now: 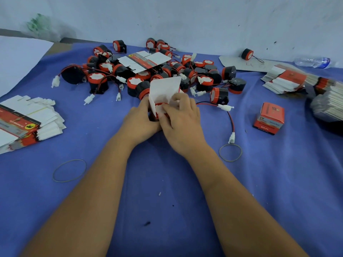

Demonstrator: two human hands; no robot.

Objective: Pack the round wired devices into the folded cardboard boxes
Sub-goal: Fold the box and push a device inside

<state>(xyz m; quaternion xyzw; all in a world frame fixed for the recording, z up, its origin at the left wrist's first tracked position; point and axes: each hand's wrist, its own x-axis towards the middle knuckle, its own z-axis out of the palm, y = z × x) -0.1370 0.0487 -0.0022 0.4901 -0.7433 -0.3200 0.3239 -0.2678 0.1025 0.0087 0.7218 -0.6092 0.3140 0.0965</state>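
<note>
Both hands at frame centre: left hand (pixel 143 117) steadies the box (pixel 164 91), fingers curled round its side, so the mouth stays open; right hand (pixel 182 115) pinches the device (pixel 160 108) w/ curled fingers, seated in the opening. Its wire (pixel 231 119) trails right, not yet tucked. Loose devices (pixel 148 71) heaped just above; flat boxes (pixel 27 121) at left edge w/in reach.

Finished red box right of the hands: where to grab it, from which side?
Take the closed red box by its two opposite side walls, coming down from above. It stands upright on the blue cloth with its top flap shut and open space all around, so the flat vertical faces probably give the surest pinch. The loose wire lies clear to its left.
</note>
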